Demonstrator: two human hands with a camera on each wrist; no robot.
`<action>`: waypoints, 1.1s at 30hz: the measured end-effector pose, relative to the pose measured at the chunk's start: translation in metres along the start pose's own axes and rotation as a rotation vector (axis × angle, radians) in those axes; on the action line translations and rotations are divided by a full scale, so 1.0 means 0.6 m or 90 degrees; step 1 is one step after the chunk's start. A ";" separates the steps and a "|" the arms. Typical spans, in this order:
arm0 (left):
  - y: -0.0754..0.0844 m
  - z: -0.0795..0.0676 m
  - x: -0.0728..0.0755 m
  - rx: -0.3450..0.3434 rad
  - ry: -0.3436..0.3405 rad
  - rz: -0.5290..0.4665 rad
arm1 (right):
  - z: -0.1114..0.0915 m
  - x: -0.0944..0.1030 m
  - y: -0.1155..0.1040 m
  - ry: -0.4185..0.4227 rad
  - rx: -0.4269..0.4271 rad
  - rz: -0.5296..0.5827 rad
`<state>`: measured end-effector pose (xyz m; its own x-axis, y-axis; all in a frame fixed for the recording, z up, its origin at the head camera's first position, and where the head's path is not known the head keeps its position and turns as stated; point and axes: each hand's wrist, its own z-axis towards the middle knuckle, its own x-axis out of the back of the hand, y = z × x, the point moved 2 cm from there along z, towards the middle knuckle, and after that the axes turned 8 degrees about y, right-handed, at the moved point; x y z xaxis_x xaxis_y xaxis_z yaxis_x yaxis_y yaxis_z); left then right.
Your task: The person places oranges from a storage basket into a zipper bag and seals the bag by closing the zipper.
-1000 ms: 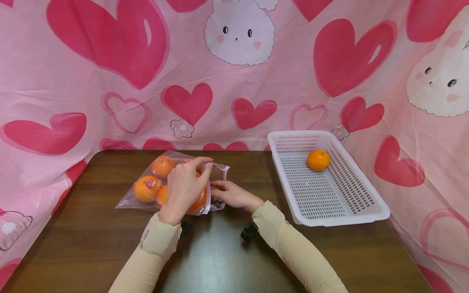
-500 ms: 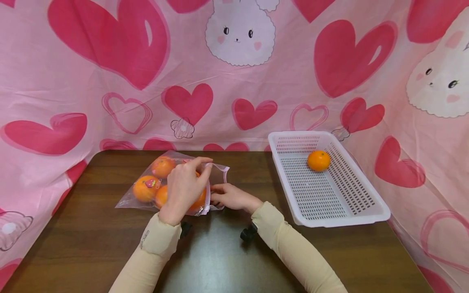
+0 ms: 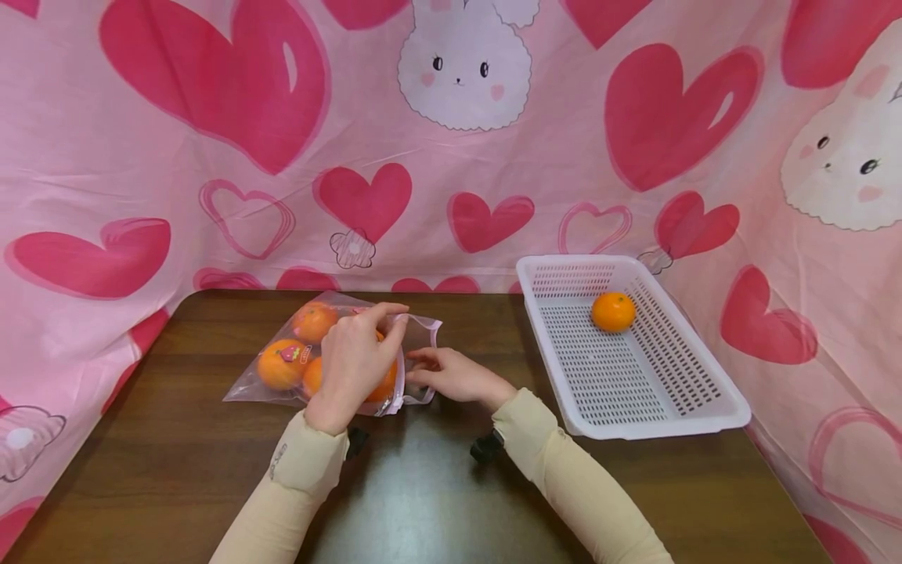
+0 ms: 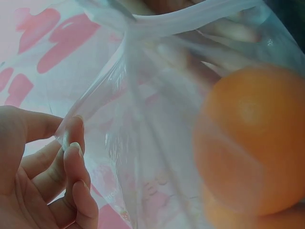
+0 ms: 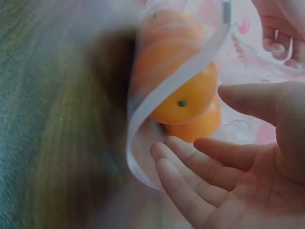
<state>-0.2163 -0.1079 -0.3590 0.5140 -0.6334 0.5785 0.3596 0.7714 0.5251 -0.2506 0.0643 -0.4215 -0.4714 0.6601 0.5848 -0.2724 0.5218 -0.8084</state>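
A clear zip bag (image 3: 423, 335) with pink print lies on the table, several oranges (image 3: 280, 365) inside it. My left hand (image 3: 355, 362) is over the bag; in the left wrist view its thumb and fingers (image 4: 76, 125) pinch the bag's edge, lifting the plastic so that the mouth gapes to the right. My right hand (image 3: 461, 377) is at that mouth. Seen from the right wrist, this hand (image 5: 228, 162) has its thumb and fingers spread around the opening, with nothing held, facing an orange (image 5: 183, 102) whose green stem end shows.
A white perforated plastic basket (image 3: 655, 431) stands at the right of the brown wooden table (image 3: 395, 501), one orange (image 3: 613, 312) in its far part. Pink heart-print cloth (image 3: 430, 157) hangs behind and along both sides of the table.
My right hand has drawn back slightly to the right from the bag's mouth, its fingers more spread. The left hand stays put on the bag. The basket's orange has not moved.
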 end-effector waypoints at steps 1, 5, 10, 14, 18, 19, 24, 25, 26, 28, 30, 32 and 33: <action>0.000 0.000 0.000 -0.001 0.000 0.000 | -0.002 0.003 -0.001 0.003 0.002 0.000; 0.000 0.001 0.000 -0.002 0.002 -0.002 | -0.009 0.012 -0.003 0.017 0.017 0.000; 0.000 0.002 -0.001 -0.006 0.004 -0.004 | -0.017 0.027 -0.008 0.035 0.038 -0.003; 0.000 0.002 -0.001 -0.007 0.005 -0.001 | -0.024 0.039 -0.015 0.046 0.036 0.000; 0.001 0.002 -0.001 -0.009 0.011 0.002 | -0.030 0.049 -0.019 0.051 0.043 0.008; 0.001 0.003 -0.001 -0.009 0.012 0.003 | -0.032 0.052 -0.019 0.052 0.043 0.009; 0.001 0.003 -0.001 -0.009 0.015 0.004 | -0.038 0.065 -0.019 0.066 0.043 0.010; 0.001 0.004 -0.001 -0.008 0.014 0.003 | -0.040 0.068 -0.020 0.071 0.042 0.013; 0.001 0.004 -0.001 -0.007 0.014 0.003 | -0.041 0.071 -0.020 0.075 0.042 0.018; 0.001 0.004 -0.001 -0.006 0.013 0.002 | -0.043 0.077 -0.019 0.083 0.043 0.025; 0.001 0.004 -0.002 -0.004 0.012 0.001 | -0.043 0.082 -0.018 0.088 0.043 0.032; 0.001 0.003 -0.002 -0.003 0.012 0.000 | -0.045 0.087 -0.017 0.093 0.045 0.030; 0.000 0.003 -0.002 -0.002 0.012 0.000 | -0.046 0.090 -0.016 0.096 0.046 0.027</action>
<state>-0.2183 -0.1070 -0.3583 0.5283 -0.6327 0.5662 0.3629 0.7711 0.5231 -0.2503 0.1095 -0.3803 -0.3540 0.7575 0.5485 -0.3163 0.4549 -0.8325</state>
